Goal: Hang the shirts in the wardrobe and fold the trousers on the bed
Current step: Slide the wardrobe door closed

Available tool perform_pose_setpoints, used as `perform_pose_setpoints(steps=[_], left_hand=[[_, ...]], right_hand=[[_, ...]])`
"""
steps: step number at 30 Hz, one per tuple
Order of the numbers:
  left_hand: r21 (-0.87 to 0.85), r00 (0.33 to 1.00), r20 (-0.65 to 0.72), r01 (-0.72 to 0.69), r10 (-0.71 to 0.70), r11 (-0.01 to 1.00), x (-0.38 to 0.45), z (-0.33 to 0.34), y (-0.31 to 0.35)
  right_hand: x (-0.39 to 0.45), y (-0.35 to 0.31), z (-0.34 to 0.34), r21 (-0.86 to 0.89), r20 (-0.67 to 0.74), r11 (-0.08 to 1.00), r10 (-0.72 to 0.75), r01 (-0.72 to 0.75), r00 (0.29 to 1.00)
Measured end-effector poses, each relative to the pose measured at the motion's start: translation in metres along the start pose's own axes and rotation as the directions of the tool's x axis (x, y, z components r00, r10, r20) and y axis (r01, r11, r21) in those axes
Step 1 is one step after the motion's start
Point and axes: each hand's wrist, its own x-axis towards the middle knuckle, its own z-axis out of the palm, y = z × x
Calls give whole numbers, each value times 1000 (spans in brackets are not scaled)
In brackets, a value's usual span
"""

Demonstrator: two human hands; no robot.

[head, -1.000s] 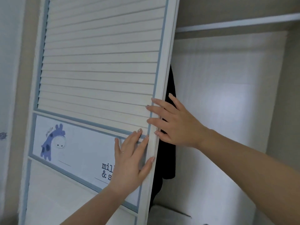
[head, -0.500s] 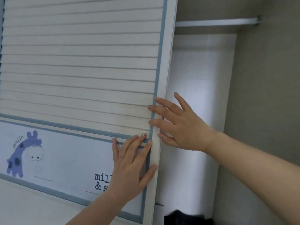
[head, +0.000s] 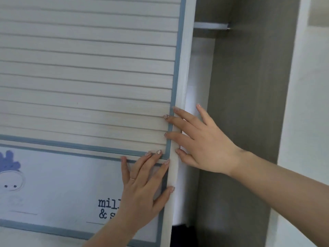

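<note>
White slatted door point(head: 89, 77) of the wardrobe, nearly shut over a narrow gap, is pressed by the left hand point(head: 142, 189) and right hand point(head: 204, 145), fingers straight and spread; judged rigid, smooth-sliding, best pushed at its edge stile point(head: 179, 86).

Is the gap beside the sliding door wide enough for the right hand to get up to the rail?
Probably yes. The right hand rests at the door edge, right beside the open gap, and nothing blocks the way up to the rail. The gap looks narrow, though.
</note>
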Motion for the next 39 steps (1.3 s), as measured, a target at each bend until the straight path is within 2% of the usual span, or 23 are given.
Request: perform_pose_setpoints(steps=[7, 16, 29, 34, 38, 39], left_hand=[[2, 1000, -26, -15, 16, 1000, 14, 26, 57], [-33, 999, -36, -17, 16, 999, 26, 48, 112], [-99, 1000, -13, -13, 12, 995, 36, 61, 150], [-115, 997, 37, -60, 64, 992, 34, 60, 153], [-186, 992, 78, -81, 97, 979, 34, 52, 154], [-251, 992, 73, -86, 107, 964, 36, 45, 155]], right_hand=[[-52, 29, -23, -98, 136, 995, 34, -21, 990], [-101, 53, -37, -216, 222, 976, 68, -19, 973], [-132, 68, -50, -275, 182, 960, 106, -52, 978], [-142, 63, -50, -263, 175, 960, 150, -101, 973], [-146, 57, -59, -249, 192, 960, 179, -129, 965], [-147, 55, -66, -215, 164, 965, 186, -149, 969]])
